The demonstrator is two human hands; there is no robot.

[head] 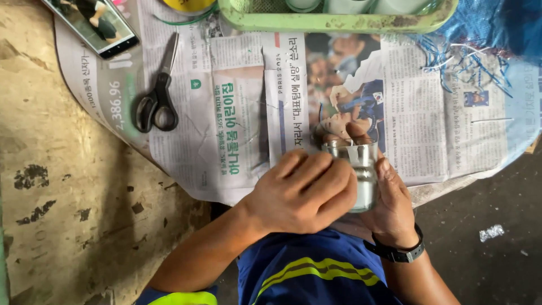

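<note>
Metal can (pixel 359 169), shiny and cylinder-shaped, is sitting right between both hands, just above the person's lap and over the near edge of the newspaper (pixel 237 113). Left hand (pixel 302 189) has its fingers curled closed over the can's left side, right hand (pixel 392 206) is wrapped around the right side with the thumb up by the rim, so both are gripping it. Black watch (pixel 395 251) on the right wrist. Further off to the left, black scissors (pixel 157 99) lie on the paper, a phone (pixel 93 22) at the far-left corner, and a green tray (pixel 333 20) along the far edge.
</note>
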